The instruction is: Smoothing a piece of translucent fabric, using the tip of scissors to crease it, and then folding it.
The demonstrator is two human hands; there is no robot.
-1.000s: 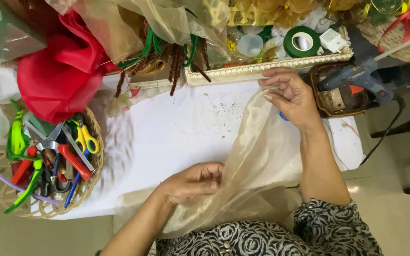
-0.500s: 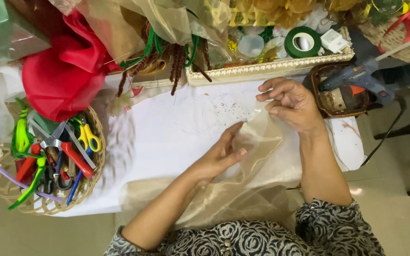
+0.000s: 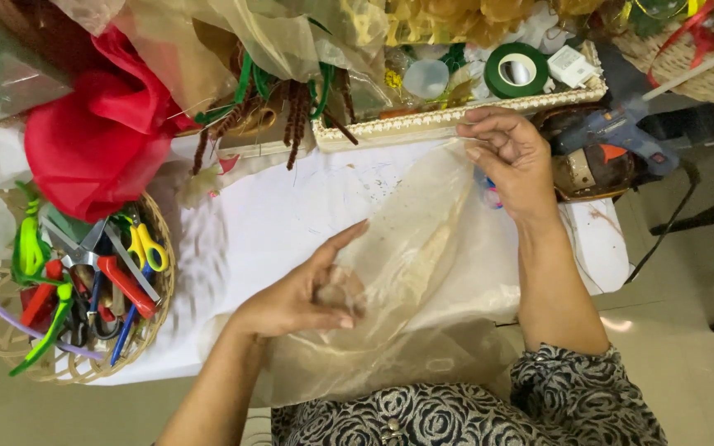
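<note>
sheer beige fabric [image 3: 423, 272] stretches between both hands: left hand [image 3: 303, 297] pinches a fold between thumb and fingers, right hand [image 3: 514, 161] pinches its far edge.

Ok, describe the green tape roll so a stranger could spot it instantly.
Start at the white table and go to the ornate cream tray along its far edge. The green tape roll lies flat inside, beyond the right hand: the only dark green ring with a white core.

Sheer beige-gold fabric [image 3: 423, 272], red cloth [image 3: 92, 149], green tape roll [image 3: 516, 70], yellow-handled scissors [image 3: 146, 245].
</note>
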